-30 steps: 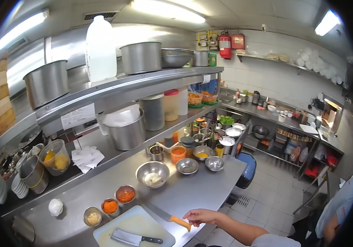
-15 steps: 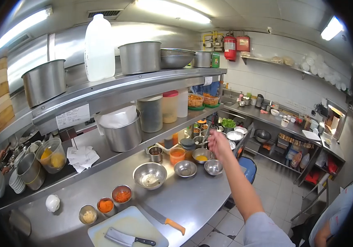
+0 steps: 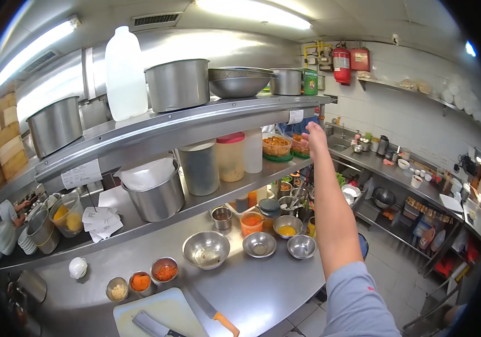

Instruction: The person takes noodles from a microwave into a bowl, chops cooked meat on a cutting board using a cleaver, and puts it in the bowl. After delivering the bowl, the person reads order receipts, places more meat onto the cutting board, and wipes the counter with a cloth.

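Note:
My right hand [image 3: 315, 139] is raised at the right end of the steel shelving, my bare arm stretched out from a grey sleeve. Its fingers are partly spread and hold nothing that I can see. Closest to it are two clear tubs of orange-red food on the middle shelf: the left tub [image 3: 277, 147] shows whole, while the right tub [image 3: 298, 144] is partly behind my fingers. Whether my fingers touch that tub, I cannot tell. A blue cloth-like thing hangs behind. My left hand is out of view.
Below stands a steel counter with a cutting board [image 3: 159, 317], a cleaver [image 3: 152, 324], an orange-handled knife [image 3: 209, 309] and several steel bowls [image 3: 205, 250]. Pots and a white jug [image 3: 125, 76] line the top shelf. Another person's hand [image 3: 20, 218] shows at far left.
My right hand has risen from above the counter's far bowls to the tubs on the middle shelf. The view has shifted, and the person at the right has mostly left it.

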`<state>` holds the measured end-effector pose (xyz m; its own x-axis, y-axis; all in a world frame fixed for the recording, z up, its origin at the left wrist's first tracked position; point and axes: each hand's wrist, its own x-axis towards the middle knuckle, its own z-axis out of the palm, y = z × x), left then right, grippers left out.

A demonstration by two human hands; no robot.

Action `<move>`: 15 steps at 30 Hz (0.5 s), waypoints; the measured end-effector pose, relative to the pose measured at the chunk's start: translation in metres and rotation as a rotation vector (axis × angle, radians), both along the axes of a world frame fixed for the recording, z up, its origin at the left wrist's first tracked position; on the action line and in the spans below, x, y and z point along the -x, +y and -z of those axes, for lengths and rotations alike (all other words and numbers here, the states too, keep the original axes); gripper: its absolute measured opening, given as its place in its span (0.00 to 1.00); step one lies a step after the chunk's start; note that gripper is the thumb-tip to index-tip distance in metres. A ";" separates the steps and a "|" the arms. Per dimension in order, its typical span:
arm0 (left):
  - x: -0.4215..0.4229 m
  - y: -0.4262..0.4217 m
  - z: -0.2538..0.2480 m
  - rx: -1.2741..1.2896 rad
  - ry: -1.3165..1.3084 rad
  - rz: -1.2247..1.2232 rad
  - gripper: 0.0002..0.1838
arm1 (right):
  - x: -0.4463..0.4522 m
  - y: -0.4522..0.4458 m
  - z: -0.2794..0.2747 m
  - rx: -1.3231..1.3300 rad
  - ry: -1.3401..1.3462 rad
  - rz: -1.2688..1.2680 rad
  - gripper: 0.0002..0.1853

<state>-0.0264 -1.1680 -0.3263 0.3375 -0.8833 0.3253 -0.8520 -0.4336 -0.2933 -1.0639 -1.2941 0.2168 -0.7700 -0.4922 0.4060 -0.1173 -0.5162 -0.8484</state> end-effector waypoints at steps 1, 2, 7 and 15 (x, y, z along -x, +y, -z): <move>0.003 -0.002 0.002 -0.087 -0.192 0.078 0.31 | 0.007 -0.009 -0.003 -0.001 -0.004 -0.018 0.29; 0.011 -0.007 0.005 -0.142 -0.348 0.134 0.31 | 0.014 -0.019 -0.006 -0.025 -0.012 -0.004 0.31; 0.100 -0.009 -0.013 0.518 0.698 -0.109 0.30 | 0.011 -0.045 -0.011 -0.034 -0.038 -0.030 0.36; 0.115 -0.003 0.001 0.707 0.732 -0.076 0.24 | -0.087 -0.068 0.034 0.575 -0.337 -0.382 0.10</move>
<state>-0.1409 -1.1711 -0.3278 0.7101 -0.5368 0.4556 -0.6824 -0.3657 0.6329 -0.9774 -1.3625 0.1827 -0.7163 -0.5317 0.4520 0.3756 -0.8396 -0.3924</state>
